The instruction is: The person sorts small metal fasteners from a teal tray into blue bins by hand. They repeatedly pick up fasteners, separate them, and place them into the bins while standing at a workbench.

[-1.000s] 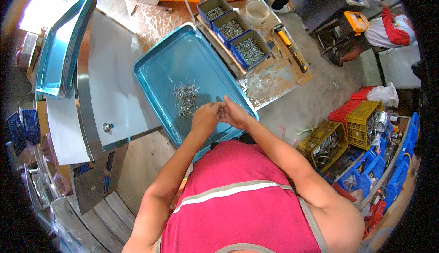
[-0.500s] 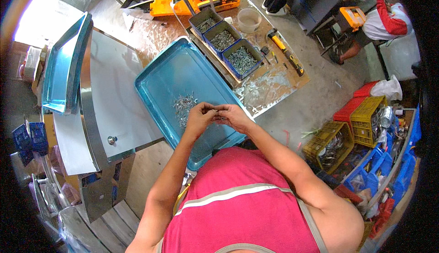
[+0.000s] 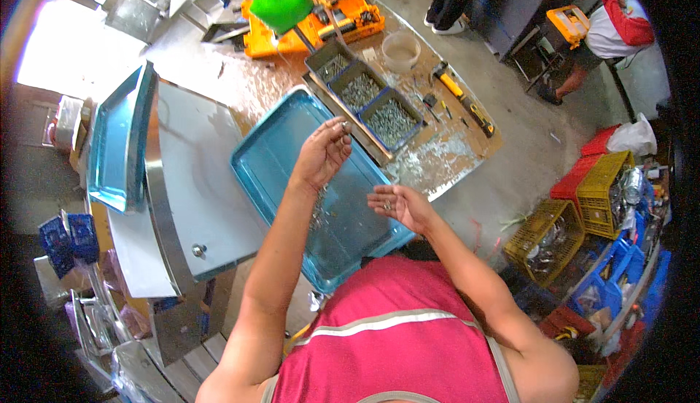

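Note:
My left hand [image 3: 324, 154] is raised over the far part of the blue tray [image 3: 273, 122]. Its thumb and fingertips pinch a small metal piece [image 3: 345, 126], too small to name, close to the screw bins. Over the tray's right side, my right hand [image 3: 402, 208] is turned palm up with the fingers loosely cupped. A few small metal pieces [image 3: 388, 205] lie in that palm. A pile of screws [image 3: 319, 210] sits in the tray, partly behind my left forearm. Three dark bins hold metal fasteners: a near bin [image 3: 394, 123], a middle bin [image 3: 360, 91] and a far bin [image 3: 332, 66].
Beyond the bins are a green bowl [image 3: 281, 6], an orange tool case [image 3: 262, 37] and a clear tub [image 3: 401, 51]. A yellow-black hammer [image 3: 463, 99] lies on the table. Stacked blue trays [image 3: 120, 141] stand left, yellow crates [image 3: 543, 239] right. A person [image 3: 616, 31] sits far right.
My hands were together over the tray and have parted. The left moved up and away toward the bins; the right moved slightly right and nearer, turning palm up. The whole view shifted a little.

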